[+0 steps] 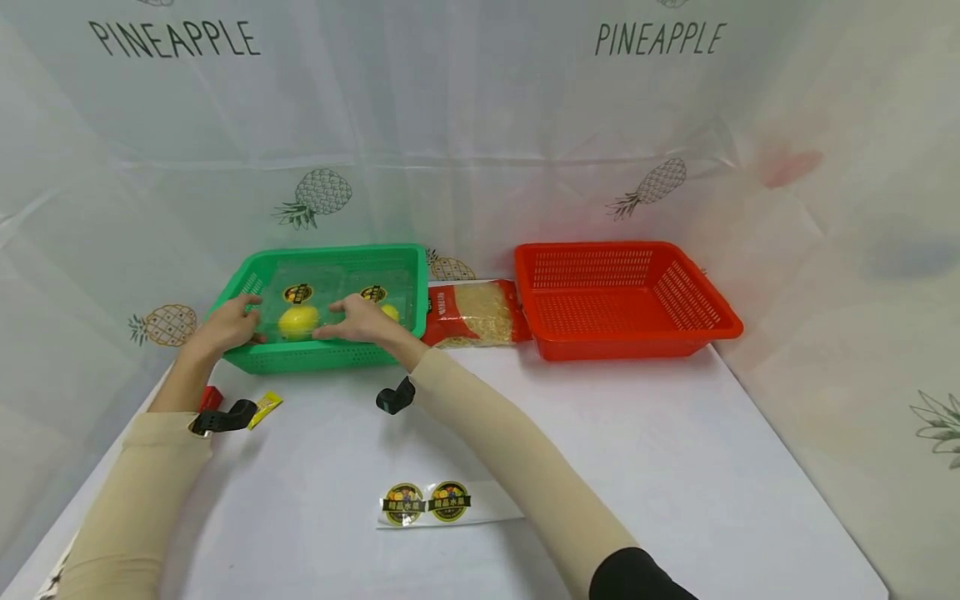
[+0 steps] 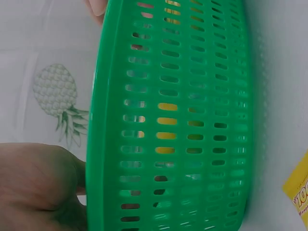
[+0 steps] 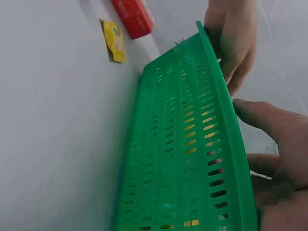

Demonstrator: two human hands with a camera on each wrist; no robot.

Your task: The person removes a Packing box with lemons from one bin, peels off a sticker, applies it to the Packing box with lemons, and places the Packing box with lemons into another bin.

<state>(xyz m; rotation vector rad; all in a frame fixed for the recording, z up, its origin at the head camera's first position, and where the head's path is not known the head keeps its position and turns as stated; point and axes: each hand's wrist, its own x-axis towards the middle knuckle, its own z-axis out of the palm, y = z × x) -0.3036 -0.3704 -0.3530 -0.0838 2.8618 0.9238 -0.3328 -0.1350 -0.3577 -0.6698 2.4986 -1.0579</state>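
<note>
Inside the green plastic basket, two clear plastic boxes lie side by side. The left box bears a round black-and-gold sticker and holds a yellow fruit that looks like a lemon. Another yellow fruit shows in the right box, partly behind the right arm. My left hand is at the left box's left side, fingers spread. At that box's right side is my right hand, thumb and fingers apart. In both wrist views the basket wall hides the fingertips, so contact is unclear.
A red basket stands on the right, and a red bag with pale yellow contents lies between the baskets. Near the left arm are a yellow packet and a small red box. A strip of round stickers lies in front.
</note>
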